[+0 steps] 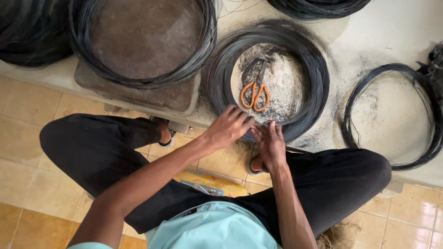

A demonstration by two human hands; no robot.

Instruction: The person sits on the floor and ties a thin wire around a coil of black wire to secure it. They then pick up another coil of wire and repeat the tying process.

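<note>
The coil of dark wire (272,55) lay flat on the pale worktop (392,32), its near edge directly under both hands. The left hand (228,127) rested on that edge with fingers curled over the strands; the right hand (271,143) touched it just beside, fingers pinching the wire. Orange-handled scissors (255,92) lay inside the ring.

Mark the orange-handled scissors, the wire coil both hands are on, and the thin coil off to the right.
orange-handled scissors (254,95): head view, on the handle loops.
wire coil (318,69): head view, right side of the thick dark ring.
thin coil (351,133): head view, its lower left arc.
</note>
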